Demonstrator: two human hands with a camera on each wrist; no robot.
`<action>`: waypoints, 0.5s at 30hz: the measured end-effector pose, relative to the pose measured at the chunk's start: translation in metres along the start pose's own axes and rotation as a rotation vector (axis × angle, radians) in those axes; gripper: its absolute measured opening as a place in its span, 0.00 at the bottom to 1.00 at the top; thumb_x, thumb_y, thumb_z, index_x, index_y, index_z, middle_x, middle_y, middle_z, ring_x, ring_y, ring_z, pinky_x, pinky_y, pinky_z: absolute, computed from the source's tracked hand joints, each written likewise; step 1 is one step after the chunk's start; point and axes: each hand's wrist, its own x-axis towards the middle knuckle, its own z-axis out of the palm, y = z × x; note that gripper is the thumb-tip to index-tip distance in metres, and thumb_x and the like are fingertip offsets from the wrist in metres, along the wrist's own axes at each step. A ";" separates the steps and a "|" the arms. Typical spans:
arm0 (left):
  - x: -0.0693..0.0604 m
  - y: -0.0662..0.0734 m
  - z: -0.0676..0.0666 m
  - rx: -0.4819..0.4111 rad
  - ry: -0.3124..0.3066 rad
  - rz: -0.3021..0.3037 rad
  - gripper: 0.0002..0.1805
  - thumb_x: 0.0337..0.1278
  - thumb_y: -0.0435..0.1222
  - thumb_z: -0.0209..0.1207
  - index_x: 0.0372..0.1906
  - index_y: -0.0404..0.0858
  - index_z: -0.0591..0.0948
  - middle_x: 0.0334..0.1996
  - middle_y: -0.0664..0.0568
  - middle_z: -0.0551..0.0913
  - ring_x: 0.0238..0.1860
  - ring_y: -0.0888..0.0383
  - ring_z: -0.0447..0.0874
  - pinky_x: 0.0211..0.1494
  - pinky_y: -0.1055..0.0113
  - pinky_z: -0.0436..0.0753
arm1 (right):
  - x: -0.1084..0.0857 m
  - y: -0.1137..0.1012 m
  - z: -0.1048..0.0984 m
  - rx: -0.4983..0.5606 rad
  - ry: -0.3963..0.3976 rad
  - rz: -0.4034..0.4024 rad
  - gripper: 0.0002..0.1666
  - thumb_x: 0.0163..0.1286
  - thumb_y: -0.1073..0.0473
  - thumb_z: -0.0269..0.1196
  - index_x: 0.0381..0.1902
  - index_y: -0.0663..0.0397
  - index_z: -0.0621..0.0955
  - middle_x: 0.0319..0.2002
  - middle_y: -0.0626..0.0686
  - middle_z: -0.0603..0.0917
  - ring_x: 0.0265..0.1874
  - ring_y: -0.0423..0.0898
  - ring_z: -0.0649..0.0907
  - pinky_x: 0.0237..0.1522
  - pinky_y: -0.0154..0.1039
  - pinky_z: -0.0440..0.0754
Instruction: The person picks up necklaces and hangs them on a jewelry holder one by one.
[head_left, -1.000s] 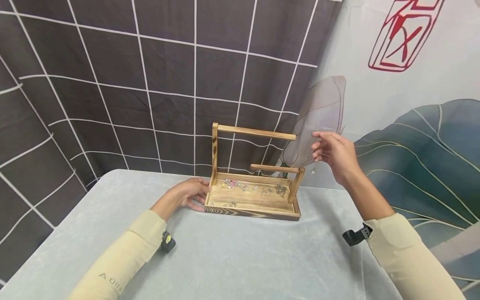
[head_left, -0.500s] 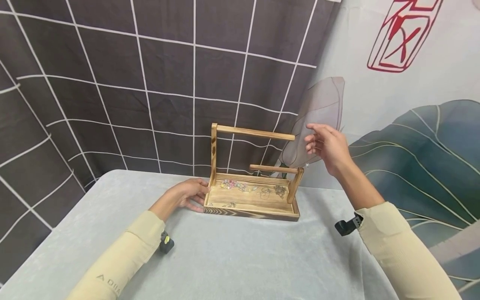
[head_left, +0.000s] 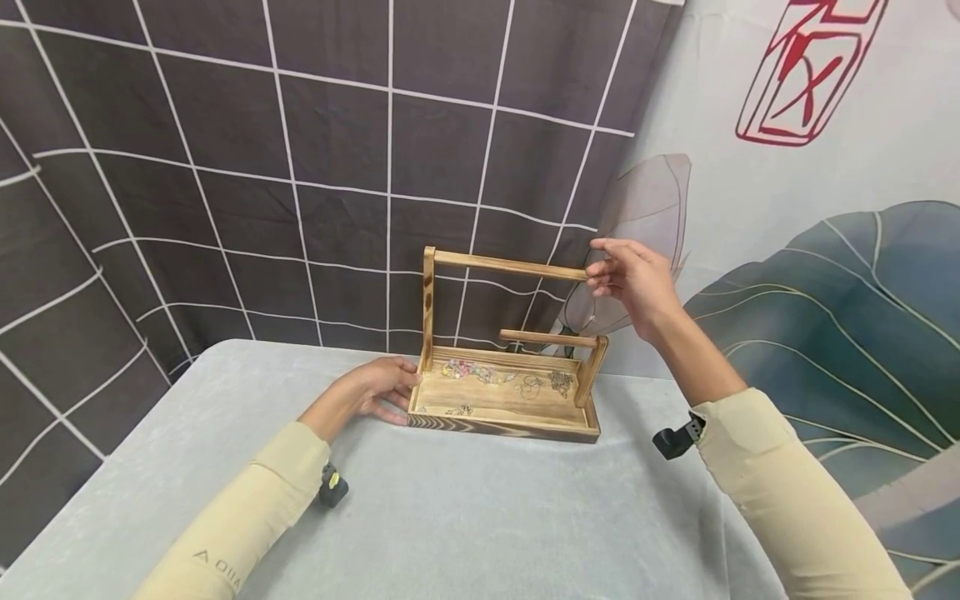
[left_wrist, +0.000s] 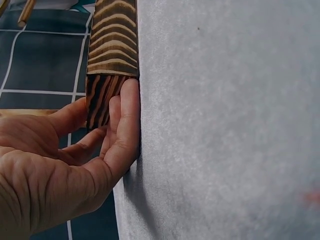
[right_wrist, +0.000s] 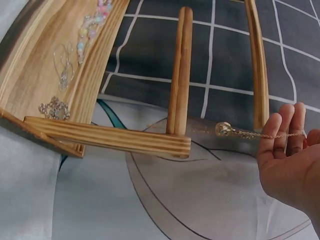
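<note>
A wooden jewelry stand (head_left: 510, 428) sits on the table, with an upper bar (head_left: 510, 264) and a lower bar (head_left: 549, 337) above its tray base. My left hand (head_left: 386, 387) grips the tray's left end; in the left wrist view the thumb and fingers lie on either side of its corner. My right hand (head_left: 637, 283) is raised at the free end of the upper bar. From its fingers hangs a thin chain necklace (right_wrist: 245, 134) with a small sparkling pendant (right_wrist: 223, 129). Whether the chain touches the bar I cannot tell.
In the tray lie a pastel bead string (head_left: 468, 369), thin loops (head_left: 531, 385), a dark metal chain heap (head_left: 561, 382) and a small piece (head_left: 461, 409) near the front. A grey cloth covers the table (head_left: 480, 508). A dark gridded curtain (head_left: 322, 150) hangs close behind.
My right hand has moved left and slightly up, carrying the necklace to the upper bar's free end. The left hand and the stand have stayed in place.
</note>
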 end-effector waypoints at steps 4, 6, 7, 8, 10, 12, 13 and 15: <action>-0.002 0.000 0.001 0.005 0.000 0.006 0.25 0.89 0.35 0.54 0.79 0.32 0.69 0.41 0.45 0.83 0.38 0.54 0.89 0.46 0.53 1.00 | 0.001 0.001 0.006 -0.003 -0.009 -0.001 0.13 0.93 0.57 0.53 0.57 0.52 0.85 0.29 0.43 0.93 0.31 0.39 0.90 0.35 0.29 0.92; -0.002 0.000 0.001 0.007 0.001 0.006 0.25 0.89 0.35 0.54 0.79 0.32 0.69 0.41 0.45 0.83 0.38 0.54 0.89 0.46 0.53 1.00 | 0.002 0.002 0.008 -0.005 -0.016 0.002 0.14 0.93 0.58 0.52 0.57 0.53 0.84 0.29 0.43 0.92 0.31 0.39 0.91 0.35 0.29 0.92; -0.002 0.000 0.001 0.009 0.001 0.007 0.25 0.89 0.35 0.54 0.79 0.32 0.69 0.41 0.45 0.83 0.38 0.54 0.89 0.46 0.53 1.00 | 0.002 0.002 0.009 -0.006 -0.018 0.003 0.14 0.93 0.58 0.52 0.57 0.54 0.84 0.29 0.43 0.93 0.31 0.39 0.92 0.34 0.29 0.92; -0.002 0.000 0.001 0.009 0.001 0.008 0.25 0.88 0.35 0.54 0.79 0.32 0.69 0.41 0.45 0.83 0.38 0.54 0.89 0.46 0.53 1.00 | 0.002 0.003 0.011 0.001 -0.022 0.005 0.14 0.93 0.59 0.52 0.57 0.54 0.84 0.29 0.44 0.93 0.31 0.39 0.93 0.35 0.29 0.93; -0.003 0.000 0.001 0.010 0.004 0.009 0.25 0.88 0.35 0.54 0.79 0.32 0.69 0.41 0.45 0.82 0.38 0.54 0.89 0.46 0.53 1.00 | 0.003 0.004 0.013 0.008 -0.029 0.009 0.14 0.93 0.59 0.52 0.58 0.56 0.84 0.29 0.44 0.93 0.31 0.40 0.94 0.35 0.30 0.93; -0.004 0.000 0.001 0.009 0.005 0.010 0.25 0.88 0.35 0.54 0.79 0.32 0.69 0.41 0.44 0.82 0.38 0.54 0.89 0.46 0.53 1.00 | 0.003 0.005 0.015 0.007 -0.036 0.013 0.14 0.93 0.59 0.52 0.59 0.57 0.83 0.29 0.45 0.93 0.31 0.40 0.95 0.35 0.30 0.94; -0.004 0.000 0.001 0.009 0.006 0.010 0.25 0.88 0.35 0.54 0.79 0.32 0.69 0.41 0.44 0.82 0.38 0.54 0.88 0.45 0.53 1.00 | 0.003 0.005 0.017 0.007 -0.039 0.017 0.14 0.93 0.58 0.52 0.60 0.58 0.83 0.29 0.45 0.93 0.30 0.40 0.95 0.35 0.30 0.94; -0.005 0.000 0.001 0.010 0.008 0.011 0.25 0.89 0.35 0.55 0.79 0.32 0.69 0.42 0.44 0.82 0.38 0.53 0.88 0.45 0.53 1.00 | 0.003 0.006 0.019 -0.008 -0.044 0.027 0.15 0.94 0.57 0.52 0.62 0.60 0.81 0.29 0.45 0.94 0.30 0.40 0.95 0.36 0.30 0.95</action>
